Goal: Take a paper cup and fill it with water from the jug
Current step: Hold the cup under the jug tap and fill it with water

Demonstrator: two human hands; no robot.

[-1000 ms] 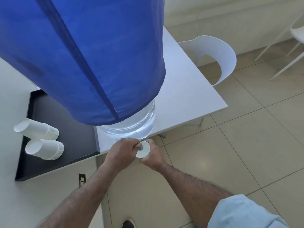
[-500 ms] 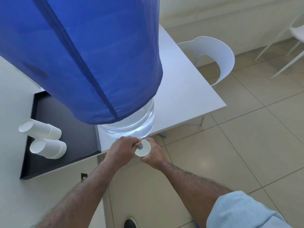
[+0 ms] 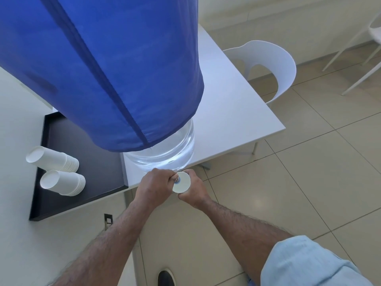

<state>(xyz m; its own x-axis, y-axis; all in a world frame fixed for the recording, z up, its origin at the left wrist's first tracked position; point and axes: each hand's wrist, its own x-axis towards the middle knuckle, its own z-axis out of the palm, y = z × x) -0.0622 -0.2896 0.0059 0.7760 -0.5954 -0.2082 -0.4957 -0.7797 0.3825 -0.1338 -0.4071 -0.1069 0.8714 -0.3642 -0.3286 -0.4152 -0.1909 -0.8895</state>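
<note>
A big clear water jug (image 3: 165,149) under a blue cloth cover (image 3: 107,65) stands at the front edge of a white table (image 3: 231,112). My left hand (image 3: 154,187) is closed on the small tap (image 3: 176,178) at the jug's base. My right hand (image 3: 192,193) holds a white paper cup (image 3: 182,182) upright right under that tap, just off the table's edge. The cup's mouth faces up at me; how much water it holds I cannot make out.
A black tray (image 3: 86,162) on the left carries two stacks of paper cups (image 3: 55,161) (image 3: 66,182) lying on their sides. A white chair (image 3: 270,67) stands behind the table's far right side, more chair legs (image 3: 358,58) at the right edge. Tiled floor lies below.
Both hands stay at the tap with the cup under it. Only the view has shifted slightly; the grip looks the same.
</note>
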